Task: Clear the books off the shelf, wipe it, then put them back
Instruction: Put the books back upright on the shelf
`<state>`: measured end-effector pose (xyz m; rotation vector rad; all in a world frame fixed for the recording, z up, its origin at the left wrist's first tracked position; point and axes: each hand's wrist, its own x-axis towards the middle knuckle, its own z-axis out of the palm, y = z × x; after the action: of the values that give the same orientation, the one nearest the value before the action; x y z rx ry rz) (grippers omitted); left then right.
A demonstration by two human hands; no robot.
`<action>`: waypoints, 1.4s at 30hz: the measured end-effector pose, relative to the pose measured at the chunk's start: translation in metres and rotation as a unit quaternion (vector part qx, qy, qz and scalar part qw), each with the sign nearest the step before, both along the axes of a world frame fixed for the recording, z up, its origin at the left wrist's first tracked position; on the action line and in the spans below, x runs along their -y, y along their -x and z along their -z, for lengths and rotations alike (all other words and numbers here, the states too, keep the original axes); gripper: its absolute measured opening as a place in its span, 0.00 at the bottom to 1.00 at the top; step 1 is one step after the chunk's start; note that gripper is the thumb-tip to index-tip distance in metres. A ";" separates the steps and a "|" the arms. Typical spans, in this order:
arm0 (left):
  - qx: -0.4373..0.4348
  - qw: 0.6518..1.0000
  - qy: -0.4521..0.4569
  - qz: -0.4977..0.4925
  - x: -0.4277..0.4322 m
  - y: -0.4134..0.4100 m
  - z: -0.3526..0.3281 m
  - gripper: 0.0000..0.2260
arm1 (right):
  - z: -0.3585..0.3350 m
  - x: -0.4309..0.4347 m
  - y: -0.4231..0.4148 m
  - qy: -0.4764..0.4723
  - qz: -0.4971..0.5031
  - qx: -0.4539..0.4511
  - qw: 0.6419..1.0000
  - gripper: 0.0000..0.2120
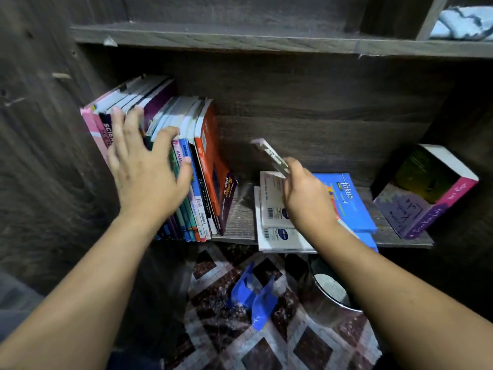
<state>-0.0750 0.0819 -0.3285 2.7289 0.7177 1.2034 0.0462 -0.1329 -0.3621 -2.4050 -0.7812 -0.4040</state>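
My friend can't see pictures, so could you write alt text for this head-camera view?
A person's left hand presses on a row of upright books on a dark wooden shelf, while the right hand lifts a thin book above a flat stack of books. A thick book leans at the shelf's right end.

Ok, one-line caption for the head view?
Left hand steadies the upright row of colourful books on the dark wooden shelf while the right hand lifts a thin pale book.
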 end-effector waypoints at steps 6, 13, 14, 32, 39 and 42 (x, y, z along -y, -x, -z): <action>0.002 1.000 0.002 0.018 -0.002 0.005 0.000 0.19 | -0.018 -0.046 0.016 -0.274 -0.069 0.006 0.959 0.17; 0.005 1.000 -0.006 0.030 -0.007 0.009 0.002 0.19 | 0.006 -0.099 0.015 -0.407 -0.096 -0.082 0.904 0.16; 0.009 0.999 -0.006 0.031 -0.007 0.008 0.002 0.19 | 0.014 -0.105 0.015 -0.406 -0.103 -0.095 0.903 0.17; 0.024 0.999 -0.005 -0.046 0.010 -0.014 0.004 0.33 | 0.070 0.020 -0.030 0.356 -0.086 -0.210 0.906 0.41; 0.029 0.998 -0.005 -0.052 0.008 -0.017 0.006 0.32 | 0.080 0.054 -0.044 0.373 -0.075 -0.161 0.911 0.51; 0.032 0.998 -0.010 -0.054 0.007 -0.018 0.006 0.32 | 0.081 0.066 -0.053 0.329 -0.085 -0.170 0.925 0.48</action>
<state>-0.0572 0.0747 -0.3348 2.6842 0.8597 1.3198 0.0995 -0.1988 -0.4431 -2.8566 -1.0707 0.4107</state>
